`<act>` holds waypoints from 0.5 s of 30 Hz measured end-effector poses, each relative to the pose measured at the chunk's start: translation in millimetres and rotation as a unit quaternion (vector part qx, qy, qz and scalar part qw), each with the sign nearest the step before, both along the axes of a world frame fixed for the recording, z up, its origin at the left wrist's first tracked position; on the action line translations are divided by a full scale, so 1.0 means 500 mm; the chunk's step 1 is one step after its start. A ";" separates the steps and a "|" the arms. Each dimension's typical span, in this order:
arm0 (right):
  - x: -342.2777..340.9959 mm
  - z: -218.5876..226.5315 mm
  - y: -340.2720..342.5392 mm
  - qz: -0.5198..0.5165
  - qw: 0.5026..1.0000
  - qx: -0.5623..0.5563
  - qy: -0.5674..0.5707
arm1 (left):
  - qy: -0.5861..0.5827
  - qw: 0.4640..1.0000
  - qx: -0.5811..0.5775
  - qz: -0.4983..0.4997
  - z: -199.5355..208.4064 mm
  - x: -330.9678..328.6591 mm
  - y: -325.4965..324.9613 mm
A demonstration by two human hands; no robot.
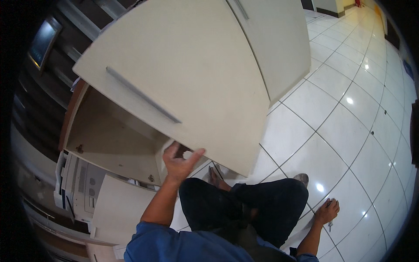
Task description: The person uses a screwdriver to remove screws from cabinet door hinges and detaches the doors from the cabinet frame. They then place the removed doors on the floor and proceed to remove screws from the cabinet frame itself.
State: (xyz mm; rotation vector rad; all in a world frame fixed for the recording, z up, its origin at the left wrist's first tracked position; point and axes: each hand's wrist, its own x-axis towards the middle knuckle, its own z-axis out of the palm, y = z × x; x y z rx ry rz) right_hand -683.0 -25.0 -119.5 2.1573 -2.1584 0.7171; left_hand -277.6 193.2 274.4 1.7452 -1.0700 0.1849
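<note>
A cream cabinet door with a long grey handle stands swung out in front of me. My left hand grips its lower edge, the thumb against the front face and the other fingers curled behind it. Behind the door, the cabinet's bare inside shows, with a metal hinge plate on the panel. Low at my right side, my right hand is closed round a slim object; a dark part and a pale metallic end stick out, but its kind is unclear.
A second cream door adjoins at the upper right. White floor tiles stretch to the right. Beside the cabinet on the left are a grey-white office machine and another cream panel. My bent knees are close below the door.
</note>
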 end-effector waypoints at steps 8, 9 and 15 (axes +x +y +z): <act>0.013 0.009 -0.001 -0.003 1.000 0.010 -0.007 | -0.187 0.981 0.006 -0.044 0.015 -0.095 -0.105; 0.011 0.011 0.000 -0.002 1.000 0.010 -0.003 | -0.187 0.982 0.005 -0.040 0.008 -0.088 -0.096; 0.007 0.014 0.002 -0.013 1.000 0.009 0.000 | -0.069 0.991 -0.072 0.086 -0.023 -0.022 -0.023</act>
